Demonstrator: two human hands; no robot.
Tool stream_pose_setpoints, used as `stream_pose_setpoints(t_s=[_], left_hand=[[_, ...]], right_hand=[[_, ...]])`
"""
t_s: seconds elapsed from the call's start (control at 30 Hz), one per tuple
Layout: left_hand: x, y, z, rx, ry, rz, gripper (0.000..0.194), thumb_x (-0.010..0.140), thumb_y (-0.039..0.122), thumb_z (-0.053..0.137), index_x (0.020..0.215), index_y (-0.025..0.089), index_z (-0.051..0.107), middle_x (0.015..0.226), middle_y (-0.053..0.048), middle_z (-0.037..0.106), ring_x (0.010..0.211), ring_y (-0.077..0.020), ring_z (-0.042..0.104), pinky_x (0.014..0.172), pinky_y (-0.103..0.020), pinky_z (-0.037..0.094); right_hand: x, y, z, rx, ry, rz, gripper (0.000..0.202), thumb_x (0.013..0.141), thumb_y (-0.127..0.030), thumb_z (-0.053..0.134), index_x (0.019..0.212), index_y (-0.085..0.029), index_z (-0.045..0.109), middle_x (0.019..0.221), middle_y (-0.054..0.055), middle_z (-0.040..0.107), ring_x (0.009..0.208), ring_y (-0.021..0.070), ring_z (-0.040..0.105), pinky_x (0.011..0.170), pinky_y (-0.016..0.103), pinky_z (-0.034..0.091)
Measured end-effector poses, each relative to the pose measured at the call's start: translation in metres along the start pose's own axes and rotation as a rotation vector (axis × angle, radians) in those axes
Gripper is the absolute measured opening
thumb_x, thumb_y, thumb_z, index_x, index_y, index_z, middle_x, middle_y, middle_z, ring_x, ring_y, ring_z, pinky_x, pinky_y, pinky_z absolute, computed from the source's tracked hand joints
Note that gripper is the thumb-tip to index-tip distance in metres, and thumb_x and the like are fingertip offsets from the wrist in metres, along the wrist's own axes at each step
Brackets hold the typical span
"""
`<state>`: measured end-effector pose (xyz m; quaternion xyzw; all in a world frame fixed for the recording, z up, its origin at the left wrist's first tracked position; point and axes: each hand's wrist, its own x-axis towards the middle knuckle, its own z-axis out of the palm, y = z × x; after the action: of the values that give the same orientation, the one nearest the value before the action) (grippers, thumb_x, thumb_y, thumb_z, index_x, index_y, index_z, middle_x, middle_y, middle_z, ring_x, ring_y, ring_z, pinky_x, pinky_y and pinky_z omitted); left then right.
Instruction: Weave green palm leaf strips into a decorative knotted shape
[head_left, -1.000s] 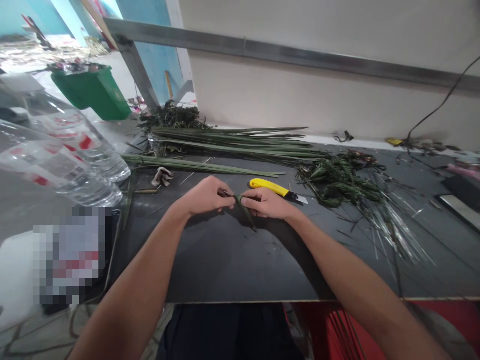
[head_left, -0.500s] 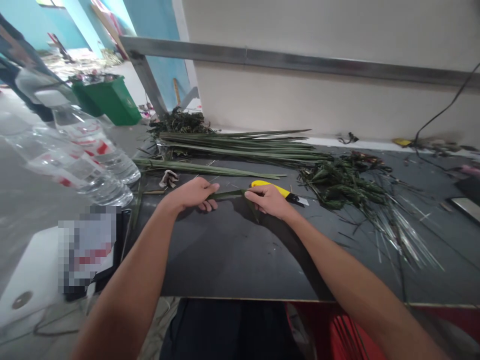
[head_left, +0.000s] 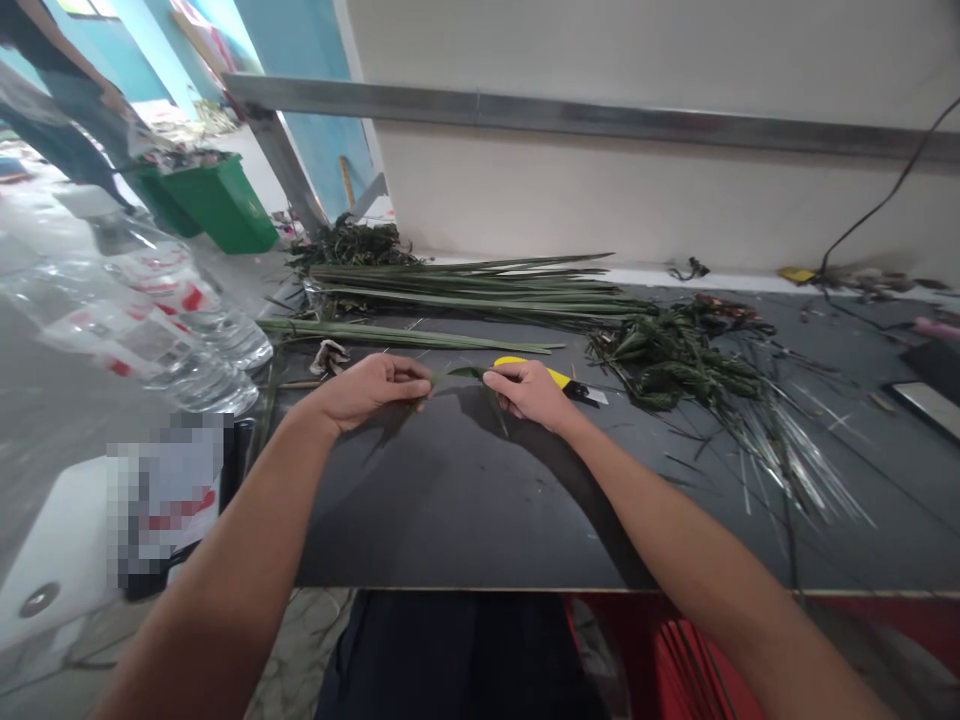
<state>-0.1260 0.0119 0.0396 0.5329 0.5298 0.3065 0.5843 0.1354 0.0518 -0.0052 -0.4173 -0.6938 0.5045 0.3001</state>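
Observation:
A green leaf strip [head_left: 463, 372] spans the gap between my hands, just above the dark tabletop. My left hand [head_left: 375, 388] pinches one end between thumb and fingers. Thumb and forefinger of my right hand [head_left: 529, 390] are closed on the other end, where a piece of the strip hangs downward. Right behind that hand lies a yellow utility knife [head_left: 556, 378] with its blade bare, pointing right. Farther back, long green leaves [head_left: 480, 292] lie in a bundle. To the right sits a heap of dark green braided leaves [head_left: 667, 355].
Two large water bottles [head_left: 199, 325] stand at the left, near a blurred-out item [head_left: 176, 500]. Thin clear sticks [head_left: 806, 460] fan out at right. A phone-like object [head_left: 926, 405] lies at the right edge. Beyond are a green bin [head_left: 225, 205] and a person's legs [head_left: 75, 100].
The leaf strip now bows upward between my hands, and my left fingers have closed more tightly on it. The view has shifted slightly. A person at upper left has come further into view.

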Motion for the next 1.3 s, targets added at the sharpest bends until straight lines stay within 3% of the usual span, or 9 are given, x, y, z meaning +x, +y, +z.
stream_pose_setpoints(t_s=[0.07,0.33,0.53,0.67,0.83,1.0,1.3], left_hand=[[0.002,-0.001,0.010,-0.034,0.067,0.086,0.036,0.064,0.044,0.092,0.080,0.017,0.075,0.072,-0.005,0.071,0.064,-0.0143,0.063,0.062,-0.024,0.050],[0.021,-0.013,0.049,-0.127,0.066,0.167,0.046,0.068,0.052,0.088,0.075,0.014,0.064,0.088,-0.015,0.078,0.084,-0.0222,0.073,0.079,-0.034,0.055],[0.041,-0.020,0.055,-0.255,0.165,0.198,0.049,0.055,0.046,0.095,0.069,0.014,0.060,0.066,-0.003,0.069,0.062,-0.0121,0.063,0.060,-0.024,0.047],[0.046,-0.020,0.056,-0.358,0.222,0.163,0.050,0.049,0.041,0.097,0.072,0.013,0.063,0.070,-0.003,0.069,0.067,-0.0136,0.066,0.065,-0.026,0.052],[0.042,-0.021,0.057,-0.414,0.252,0.119,0.056,0.052,0.035,0.098,0.072,0.017,0.048,0.069,-0.004,0.070,0.071,-0.0185,0.072,0.071,-0.031,0.057],[0.041,-0.024,0.057,-0.337,0.339,0.121,0.053,0.060,0.029,0.093,0.096,0.014,0.058,0.065,-0.003,0.069,0.059,-0.0181,0.068,0.060,-0.030,0.054],[0.039,-0.029,0.064,0.021,0.499,0.274,0.030,0.067,0.031,0.085,0.085,0.018,0.064,0.070,-0.003,0.071,0.060,-0.0181,0.067,0.058,-0.029,0.052]], right_hand=[[0.000,0.000,0.001,0.004,0.002,-0.024,0.036,0.092,-0.042,0.060,0.065,-0.019,0.060,0.051,-0.003,0.053,0.036,0.0065,0.041,0.041,0.022,0.030],[0.003,0.008,0.003,0.057,0.069,-0.024,0.038,0.093,-0.045,0.059,0.064,-0.020,0.057,0.051,-0.003,0.052,0.037,0.0070,0.041,0.039,0.022,0.028],[0.001,0.005,0.006,0.067,0.039,-0.035,0.037,0.092,-0.048,0.060,0.069,-0.019,0.062,0.052,-0.003,0.051,0.037,0.0072,0.040,0.039,0.022,0.028],[0.001,0.005,0.008,0.143,0.031,0.000,0.035,0.090,-0.052,0.063,0.081,-0.018,0.069,0.053,-0.003,0.051,0.038,0.0071,0.039,0.038,0.022,0.027],[0.000,0.005,0.008,0.105,0.008,0.001,0.037,0.090,-0.051,0.063,0.095,-0.015,0.074,0.054,-0.004,0.053,0.038,0.0069,0.040,0.038,0.022,0.028],[-0.003,0.002,0.009,0.010,-0.008,-0.016,0.039,0.091,-0.046,0.061,0.109,-0.013,0.075,0.055,-0.004,0.054,0.039,0.0070,0.041,0.041,0.023,0.031],[-0.001,0.004,0.009,-0.003,0.039,0.018,0.039,0.091,-0.046,0.062,0.109,-0.013,0.075,0.054,-0.004,0.055,0.037,0.0073,0.042,0.040,0.023,0.031]])
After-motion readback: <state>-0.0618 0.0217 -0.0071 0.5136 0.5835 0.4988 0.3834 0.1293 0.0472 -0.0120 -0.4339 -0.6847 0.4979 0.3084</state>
